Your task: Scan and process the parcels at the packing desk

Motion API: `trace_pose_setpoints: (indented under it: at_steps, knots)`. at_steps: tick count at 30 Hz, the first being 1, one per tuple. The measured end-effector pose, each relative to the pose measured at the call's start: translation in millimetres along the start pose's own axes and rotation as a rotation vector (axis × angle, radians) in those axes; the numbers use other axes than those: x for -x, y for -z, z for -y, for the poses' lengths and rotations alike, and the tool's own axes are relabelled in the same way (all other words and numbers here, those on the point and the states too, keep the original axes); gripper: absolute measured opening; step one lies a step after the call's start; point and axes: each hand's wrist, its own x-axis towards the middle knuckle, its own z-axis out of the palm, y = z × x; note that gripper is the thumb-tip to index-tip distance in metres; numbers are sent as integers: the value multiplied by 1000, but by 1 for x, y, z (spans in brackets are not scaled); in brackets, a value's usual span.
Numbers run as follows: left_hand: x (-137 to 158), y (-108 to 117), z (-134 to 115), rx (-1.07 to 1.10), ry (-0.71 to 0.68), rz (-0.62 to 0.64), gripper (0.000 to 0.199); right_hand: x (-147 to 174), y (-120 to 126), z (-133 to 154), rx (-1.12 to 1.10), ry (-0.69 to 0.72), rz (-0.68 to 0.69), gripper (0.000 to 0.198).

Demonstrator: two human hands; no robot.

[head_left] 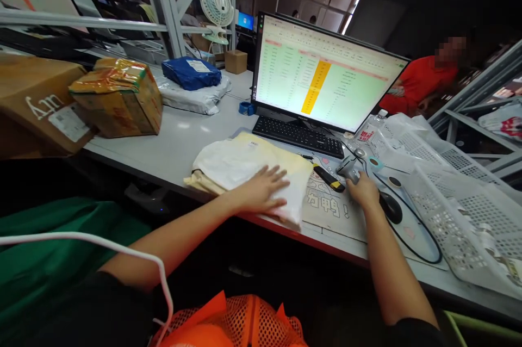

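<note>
My left hand [263,190] lies flat with fingers spread on a soft white and pale-yellow bundle [228,159], at the desk's front edge. Whether the bundle is cloth or a bag I cannot tell; it has a small label near its far side. My right hand [362,189] is closed around a grey handheld barcode scanner [349,166], its head pointing away from me. Between the two hands lies a black and yellow utility knife [328,179]. A black mouse [390,207] sits just right of my right wrist.
Behind the bundle are a black keyboard [297,135] and a monitor [322,75]. White perforated baskets [460,227] stand at right, with a black cable [424,252] beside them. Taped cartons [118,97] and a blue parcel [191,72] occupy the left. A person in orange [424,83] is beyond.
</note>
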Motion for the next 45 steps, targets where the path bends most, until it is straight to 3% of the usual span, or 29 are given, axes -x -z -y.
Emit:
trace_pose_setpoints:
  at_steps: [3,6,9,12,16,21,26,30,33,39,43,45]
  knots:
    - [12,-12,9,264,-262,-23,28,-3,-4,0,75,19,16,71]
    - [13,-11,1,292,-206,-110,43,-6,-7,2,105,25,34,70]
    - [2,-16,-12,87,-224,-179,30,-8,-10,7,123,13,33,69]
    - [-10,-36,-18,-80,-337,-90,56,-7,-13,12,135,-2,18,66]
    - [-16,-60,-14,-132,-323,68,54,-7,-6,16,125,-5,29,60]
    - [-14,-63,-11,-120,-321,66,53,-9,36,12,76,34,86,43]
    - [-14,-64,-11,-123,-324,34,51,31,98,12,-245,289,364,39]
    - [-14,-66,-10,-126,-338,10,50,74,122,24,-257,535,371,28]
    - [-14,-64,-12,-114,-336,18,51,90,123,33,-226,610,372,27]
    - [-14,-50,-16,9,-355,-10,49,84,113,34,-238,591,319,30]
    - [11,-30,-36,73,-345,-116,42,58,98,20,-224,491,192,34]
    - [35,-29,-50,100,-356,-58,49,37,85,10,-223,375,82,39]
